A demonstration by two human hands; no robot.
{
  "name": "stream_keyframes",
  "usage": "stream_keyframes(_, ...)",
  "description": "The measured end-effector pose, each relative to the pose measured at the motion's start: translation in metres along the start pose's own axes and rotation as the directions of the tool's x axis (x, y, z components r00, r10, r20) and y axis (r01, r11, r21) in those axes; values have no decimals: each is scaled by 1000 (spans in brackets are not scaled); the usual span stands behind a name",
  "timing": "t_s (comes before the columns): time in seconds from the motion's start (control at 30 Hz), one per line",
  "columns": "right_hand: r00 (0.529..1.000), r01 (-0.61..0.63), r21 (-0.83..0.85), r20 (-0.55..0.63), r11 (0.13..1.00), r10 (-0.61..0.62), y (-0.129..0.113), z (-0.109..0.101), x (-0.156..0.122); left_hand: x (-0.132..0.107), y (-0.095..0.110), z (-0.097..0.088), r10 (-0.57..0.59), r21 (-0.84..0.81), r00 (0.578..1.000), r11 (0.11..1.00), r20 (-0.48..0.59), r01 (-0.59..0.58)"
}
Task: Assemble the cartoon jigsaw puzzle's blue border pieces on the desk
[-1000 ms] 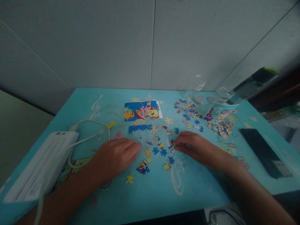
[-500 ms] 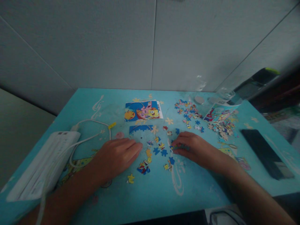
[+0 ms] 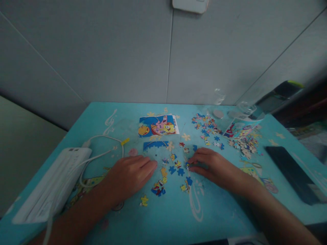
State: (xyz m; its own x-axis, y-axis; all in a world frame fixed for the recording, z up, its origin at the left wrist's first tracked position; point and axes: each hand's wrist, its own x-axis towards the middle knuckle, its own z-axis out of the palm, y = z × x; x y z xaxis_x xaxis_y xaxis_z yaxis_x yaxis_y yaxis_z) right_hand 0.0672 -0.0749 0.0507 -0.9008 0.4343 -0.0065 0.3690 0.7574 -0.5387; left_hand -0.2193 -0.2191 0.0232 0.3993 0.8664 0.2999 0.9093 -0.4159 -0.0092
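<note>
My left hand (image 3: 130, 174) lies flat on the turquoise table (image 3: 163, 211), fingers together and stretched toward several loose puzzle pieces (image 3: 176, 166). It holds nothing. My right hand (image 3: 211, 165) rests palm down, its fingertips pinched on a small puzzle piece (image 3: 188, 166) at the edge of that scatter. A joined blue strip of pieces (image 3: 155, 145) lies just beyond my left fingertips. Behind it sits the cartoon reference picture (image 3: 157, 125).
A white power strip (image 3: 52, 185) with a looped white cable (image 3: 102, 149) lies at the left. Heaps of loose pieces (image 3: 208, 127) and a printed puzzle tube (image 3: 240, 127) are at the back right. A dark flat device (image 3: 293, 173) lies far right.
The view has tipped up a little, so everything sits lower in the picture. My right fingertips have drawn closer together on the piece. My left hand has stayed put.
</note>
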Motion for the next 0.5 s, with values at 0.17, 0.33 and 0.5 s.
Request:
stream_keyframes(0.17, 999, -2, 11, -47, 1000, 2, 0, 2, 1, 0, 0, 1, -4, 3, 1000, 1000, -5, 4)
stream_keyframes(0.33, 997, -2, 27, -76, 1000, 4, -3, 0, 2, 1, 0, 0, -3, -2, 1000, 1000, -11, 3)
stream_keyframes(0.5, 994, -3, 12, -110, 1000, 4, -1, -1, 5, 2, 0, -1, 6, -4, 999, 1000, -37, -6)
